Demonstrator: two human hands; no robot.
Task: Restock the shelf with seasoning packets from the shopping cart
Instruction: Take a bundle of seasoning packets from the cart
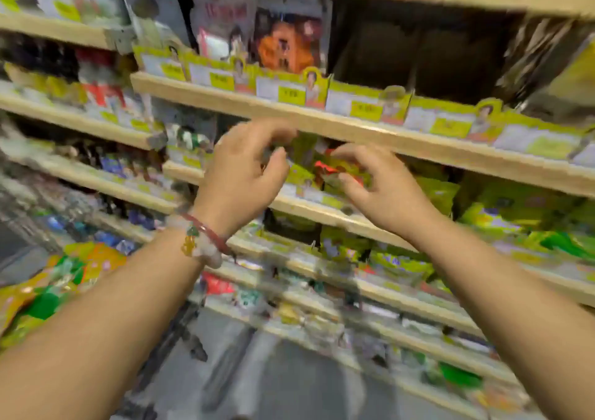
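Note:
The view is motion-blurred. Both of my hands are raised in front of the middle shelf [322, 212]. My right hand [383, 191] pinches a red and green seasoning packet [328, 170] between thumb and fingers, just above the shelf's front lip. My left hand [248, 168], with a beaded bracelet at the wrist, is to the left of the packet with its fingers curled toward it. The blur hides whether it grips the packet. At the lower left, the shopping cart [64, 278] holds a pile of orange, yellow and green packets.
Wooden shelves run across the view, with yellow-green price tags [363, 107] along their lips. The upper shelf has a dark gap [418, 52] right of an orange-printed packet [286, 46]. Green and yellow packets [502, 207] fill the shelves at the right and below. Grey floor [289, 384] lies beneath.

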